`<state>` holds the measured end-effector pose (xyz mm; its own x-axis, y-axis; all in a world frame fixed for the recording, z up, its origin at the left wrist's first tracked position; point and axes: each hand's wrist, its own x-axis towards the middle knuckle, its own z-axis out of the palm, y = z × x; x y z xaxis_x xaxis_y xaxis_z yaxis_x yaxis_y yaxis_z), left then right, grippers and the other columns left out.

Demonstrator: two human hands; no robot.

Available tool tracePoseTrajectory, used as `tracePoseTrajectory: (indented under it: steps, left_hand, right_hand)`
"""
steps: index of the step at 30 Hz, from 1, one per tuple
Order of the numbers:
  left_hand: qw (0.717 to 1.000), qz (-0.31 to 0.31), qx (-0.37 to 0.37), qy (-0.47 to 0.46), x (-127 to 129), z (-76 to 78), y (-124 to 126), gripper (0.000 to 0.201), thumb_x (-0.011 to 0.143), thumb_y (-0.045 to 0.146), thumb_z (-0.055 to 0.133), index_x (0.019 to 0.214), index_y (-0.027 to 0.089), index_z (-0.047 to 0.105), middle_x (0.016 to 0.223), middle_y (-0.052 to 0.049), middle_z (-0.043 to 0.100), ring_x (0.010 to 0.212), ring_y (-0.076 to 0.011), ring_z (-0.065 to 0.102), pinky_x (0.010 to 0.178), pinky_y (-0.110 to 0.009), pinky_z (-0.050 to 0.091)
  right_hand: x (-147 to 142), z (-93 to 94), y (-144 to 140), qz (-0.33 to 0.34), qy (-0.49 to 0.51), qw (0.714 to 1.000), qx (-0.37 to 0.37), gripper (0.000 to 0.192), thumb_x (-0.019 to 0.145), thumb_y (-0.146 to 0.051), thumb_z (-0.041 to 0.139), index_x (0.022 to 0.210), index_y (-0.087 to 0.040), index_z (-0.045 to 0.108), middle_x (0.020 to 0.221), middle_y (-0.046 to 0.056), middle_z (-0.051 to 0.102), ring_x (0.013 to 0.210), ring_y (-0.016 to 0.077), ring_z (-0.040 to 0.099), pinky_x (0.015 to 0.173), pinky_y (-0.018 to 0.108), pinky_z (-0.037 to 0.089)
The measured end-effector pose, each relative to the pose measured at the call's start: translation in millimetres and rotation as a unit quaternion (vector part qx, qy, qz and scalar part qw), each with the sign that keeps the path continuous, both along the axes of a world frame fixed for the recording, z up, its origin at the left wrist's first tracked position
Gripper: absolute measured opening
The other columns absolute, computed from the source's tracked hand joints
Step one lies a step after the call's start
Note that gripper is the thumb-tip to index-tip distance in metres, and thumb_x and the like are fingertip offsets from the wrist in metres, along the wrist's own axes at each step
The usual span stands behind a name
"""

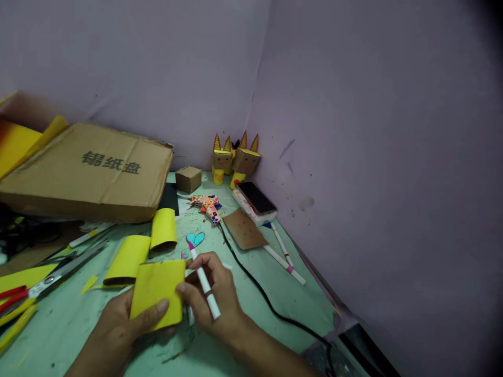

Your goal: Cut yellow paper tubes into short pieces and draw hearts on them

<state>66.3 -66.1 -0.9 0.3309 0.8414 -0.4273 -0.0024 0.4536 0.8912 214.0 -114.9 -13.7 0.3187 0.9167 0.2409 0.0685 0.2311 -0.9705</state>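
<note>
A yellow cardboard piece (159,293) is gripped in my left hand (121,322), with the thumb pressed flat on its face. Alongside its right edge is my right hand (218,296), closed around a white marker (206,288) that slants across the fingers; the right thumb touches the yellow edge. Just beyond the marker's far end lies a blue paper heart (196,239). Behind the held piece are two curved yellow cardboard tubes (128,259) (164,229) on the table.
A large cardboard box (84,175) fills the back left, with scissors (51,280) in front. A glue gun (208,206) trails a black cord (255,283) rightward. Near the wall are a phone (257,198), brown card (244,229), markers (283,264), a small box (188,179) and eared cardboard figures (245,161).
</note>
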Motion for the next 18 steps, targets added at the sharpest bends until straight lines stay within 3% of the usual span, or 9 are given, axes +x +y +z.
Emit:
tracePoseTrajectory:
  steps: [2,4,5,8,11,13,15,17,18]
  left_hand:
    - [0.999,0.038,-0.003,-0.008,-5.6,3.9,8.5,0.045,0.045,0.031,0.086,0.081,0.016,0.065,0.070,-0.004,0.071,0.058,-0.0201,0.064,0.048,-0.028,0.056]
    - [0.996,0.089,0.006,-0.020,-10.7,7.8,16.2,0.045,0.046,0.027,0.086,0.084,0.016,0.064,0.073,-0.003,0.071,0.061,-0.0198,0.065,0.051,-0.028,0.058]
    - [0.994,0.106,0.010,-0.027,-12.3,9.0,18.9,0.044,0.047,0.026,0.085,0.084,0.016,0.063,0.073,-0.003,0.071,0.061,-0.0192,0.065,0.051,-0.027,0.058]
    - [0.992,0.117,0.011,-0.036,-12.2,10.0,20.3,0.036,0.052,0.020,0.081,0.083,0.014,0.062,0.070,-0.003,0.069,0.057,-0.0182,0.064,0.048,-0.027,0.058]
    - [0.990,0.132,0.016,-0.037,-7.8,11.0,15.9,0.027,0.057,0.013,0.075,0.081,0.014,0.062,0.071,-0.003,0.069,0.058,-0.0188,0.065,0.046,-0.027,0.058]
    - [0.987,0.150,0.023,-0.045,-6.0,13.1,13.9,0.025,0.060,0.011,0.073,0.082,0.015,0.062,0.076,-0.003,0.069,0.063,-0.0192,0.066,0.049,-0.027,0.059]
    - [0.985,0.162,0.022,-0.049,-5.9,14.6,13.9,0.026,0.061,0.011,0.072,0.084,0.016,0.061,0.079,-0.003,0.069,0.066,-0.0196,0.067,0.051,-0.028,0.060]
    - [0.985,0.164,0.020,-0.049,-6.7,14.3,14.4,0.027,0.061,0.011,0.073,0.085,0.015,0.061,0.077,-0.004,0.068,0.064,-0.0196,0.066,0.050,-0.029,0.059]
    - [0.986,0.160,0.018,-0.051,-7.1,13.5,14.5,0.027,0.061,0.011,0.073,0.084,0.013,0.060,0.075,-0.004,0.068,0.062,-0.0192,0.066,0.049,-0.029,0.059]
  right_hand:
    - [17.2,13.1,-2.2,-0.092,0.011,0.995,0.040,0.016,0.076,-0.023,0.062,0.088,-0.022,0.050,0.092,0.004,0.067,0.068,0.0144,0.061,0.061,0.027,0.047]
    - [41.2,29.1,-6.4,-0.237,0.100,0.963,0.085,0.016,0.080,-0.028,0.062,0.088,-0.022,0.050,0.096,0.004,0.068,0.074,0.0152,0.064,0.067,0.029,0.049]
    - [53.9,37.0,-9.2,-0.270,0.139,0.946,0.113,0.016,0.080,-0.031,0.062,0.087,-0.022,0.050,0.092,0.003,0.068,0.070,0.0143,0.065,0.067,0.029,0.050]
    - [84.9,54.3,-19.2,-0.295,0.179,0.926,0.156,0.016,0.082,-0.033,0.061,0.089,-0.020,0.056,0.084,0.000,0.069,0.063,0.0108,0.063,0.064,0.025,0.050]
    - [95.8,56.4,-28.6,-0.328,0.161,0.913,0.182,0.014,0.084,-0.033,0.059,0.092,-0.021,0.059,0.073,-0.003,0.068,0.053,0.0085,0.059,0.055,0.022,0.048]
    - [93.8,49.6,-31.6,-0.322,0.117,0.926,0.162,0.012,0.085,-0.030,0.058,0.094,-0.022,0.060,0.071,-0.004,0.068,0.051,0.0091,0.058,0.054,0.022,0.047]
    - [89.1,39.9,-30.3,-0.270,0.006,0.957,0.106,0.010,0.087,-0.026,0.055,0.095,-0.023,0.060,0.073,-0.002,0.069,0.056,0.0120,0.061,0.057,0.026,0.048]
    - [83.6,31.6,-24.2,-0.164,-0.184,0.967,0.063,0.013,0.087,-0.019,0.052,0.096,-0.023,0.061,0.079,0.001,0.070,0.067,0.0155,0.063,0.063,0.029,0.049]
    - [80.8,28.9,-19.6,-0.099,-0.293,0.950,0.042,0.018,0.085,-0.014,0.051,0.098,-0.023,0.061,0.082,0.002,0.069,0.074,0.0175,0.063,0.065,0.030,0.048]
